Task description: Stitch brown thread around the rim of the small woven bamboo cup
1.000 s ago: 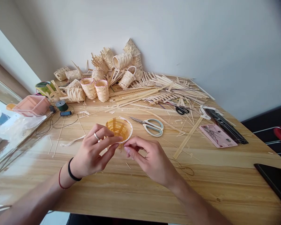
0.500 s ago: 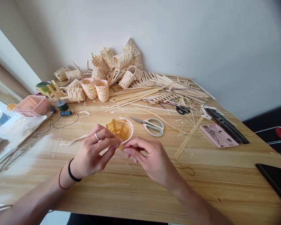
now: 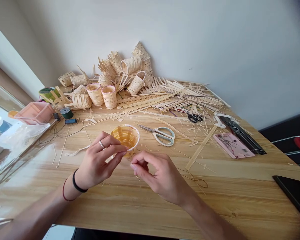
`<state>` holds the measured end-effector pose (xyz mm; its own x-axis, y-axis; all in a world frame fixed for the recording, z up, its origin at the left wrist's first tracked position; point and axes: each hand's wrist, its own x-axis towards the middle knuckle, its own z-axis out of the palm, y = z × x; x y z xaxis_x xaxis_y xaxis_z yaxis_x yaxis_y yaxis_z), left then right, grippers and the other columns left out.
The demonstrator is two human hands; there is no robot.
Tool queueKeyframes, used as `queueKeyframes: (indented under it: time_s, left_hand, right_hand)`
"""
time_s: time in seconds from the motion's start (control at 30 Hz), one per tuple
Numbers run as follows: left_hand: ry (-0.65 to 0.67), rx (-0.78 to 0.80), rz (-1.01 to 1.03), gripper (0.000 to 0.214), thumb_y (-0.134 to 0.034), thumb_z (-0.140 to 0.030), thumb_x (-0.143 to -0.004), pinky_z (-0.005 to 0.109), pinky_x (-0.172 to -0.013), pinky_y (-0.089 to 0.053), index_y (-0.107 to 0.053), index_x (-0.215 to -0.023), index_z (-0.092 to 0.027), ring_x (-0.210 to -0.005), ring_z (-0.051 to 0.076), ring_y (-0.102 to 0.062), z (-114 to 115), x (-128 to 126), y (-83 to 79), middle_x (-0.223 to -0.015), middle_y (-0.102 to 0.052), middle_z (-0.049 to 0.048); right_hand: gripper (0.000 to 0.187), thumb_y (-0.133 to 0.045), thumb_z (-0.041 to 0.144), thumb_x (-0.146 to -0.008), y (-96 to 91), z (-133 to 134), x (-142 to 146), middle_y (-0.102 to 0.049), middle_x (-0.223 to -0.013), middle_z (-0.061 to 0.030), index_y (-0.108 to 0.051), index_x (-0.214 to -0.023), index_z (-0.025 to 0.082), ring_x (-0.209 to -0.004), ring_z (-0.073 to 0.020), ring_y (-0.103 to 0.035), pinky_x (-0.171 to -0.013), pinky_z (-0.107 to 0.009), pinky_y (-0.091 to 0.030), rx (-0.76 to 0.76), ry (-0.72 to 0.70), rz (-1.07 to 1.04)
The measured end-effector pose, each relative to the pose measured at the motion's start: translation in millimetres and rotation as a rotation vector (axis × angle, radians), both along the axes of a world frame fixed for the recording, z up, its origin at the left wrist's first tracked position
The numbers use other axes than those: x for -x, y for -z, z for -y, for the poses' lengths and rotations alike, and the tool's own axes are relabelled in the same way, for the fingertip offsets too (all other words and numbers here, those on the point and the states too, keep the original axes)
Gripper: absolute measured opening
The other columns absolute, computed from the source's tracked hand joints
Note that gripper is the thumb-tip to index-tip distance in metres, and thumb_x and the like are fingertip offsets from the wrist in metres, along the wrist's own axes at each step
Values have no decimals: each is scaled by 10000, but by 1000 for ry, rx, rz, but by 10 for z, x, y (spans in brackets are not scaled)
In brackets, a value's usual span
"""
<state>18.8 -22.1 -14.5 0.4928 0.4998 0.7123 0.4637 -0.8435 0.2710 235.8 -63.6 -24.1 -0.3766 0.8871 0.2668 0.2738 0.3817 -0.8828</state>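
A small yellow-brown woven basket [image 3: 120, 135] with a white-wrapped rim stands tilted at the middle of the table. My left hand [image 3: 105, 155], with a ring on one finger, pinches the basket's near rim between thumb and fingers. Just right of the rim, my right hand [image 3: 153, 168] is closed in a pinch on a thin brown thread, which runs up to the basket's edge. Whether a needle is also between those fingertips is too small to tell. Loose thread [image 3: 198, 181] curls on the table beyond my right hand. White-handled scissors [image 3: 163, 136] lie behind the basket.
Woven baskets [image 3: 109, 96] and bamboo strips [image 3: 150, 103] are piled along the wall. Black scissors [image 3: 195, 117] and a pink tray [image 3: 233, 146] of pins lie at right. A pink bin [image 3: 35, 112] and thread spools [image 3: 66, 112] stand at left. A black object [image 3: 293, 191] sits at the right edge.
My right hand has drawn slightly down and away from the rim, and thread now shows between it and the basket. The basket and my left hand have shifted slightly left.
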Motion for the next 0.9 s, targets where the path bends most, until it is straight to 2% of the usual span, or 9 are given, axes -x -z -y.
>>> queueKeyframes:
  time_s: [0.23,0.43,0.57,0.67,0.73,0.9]
  left_hand:
    - [-97,-32,29,128,-703,-83,-930,316,-766,-524,-711,-997,-192,-827,150,-601,-82,63,19,-898,-711,28]
    - [-130,-36,43,115,-696,-109,-941,322,-765,-522,-723,-1008,-199,-820,151,-602,-99,72,31,-879,-704,20]
    - [-155,-40,52,104,-693,-134,-949,330,-763,-518,-731,-1017,-204,-804,151,-603,-117,73,40,-863,-700,19]
    - [-159,-46,55,105,-697,-123,-945,328,-768,-507,-726,-1012,-199,-800,145,-595,-126,83,55,-863,-694,17]
    - [-151,-42,44,111,-699,-113,-945,328,-778,-501,-720,-1018,-194,-817,147,-585,-125,89,65,-875,-692,21]
    - [-145,-44,31,126,-706,-106,-940,326,-788,-495,-713,-1028,-195,-834,155,-578,-119,89,68,-885,-683,23]
  right_hand:
    - [111,-619,184,-970,38,21,12,-651,-702,24,-660,-868,198,-602,-106,-562,-601,-228,-451,30,-176,35]
    - [111,-666,127,-918,27,35,15,-636,-679,45,-702,-837,194,-566,-88,-502,-570,-222,-393,106,-351,216]
    - [114,-718,108,-875,82,40,10,-655,-667,53,-737,-823,208,-597,-97,-536,-619,-216,-424,124,-477,298]
    - [115,-755,119,-872,122,28,1,-725,-714,43,-763,-825,224,-635,-113,-597,-684,-233,-462,144,-563,319]
    - [143,-747,101,-882,114,7,-15,-754,-743,41,-769,-833,234,-660,-122,-633,-718,-240,-474,191,-551,332]
    - [151,-700,119,-926,7,-68,-82,-734,-728,46,-755,-997,241,-624,-115,-612,-647,-231,-435,288,-330,340]
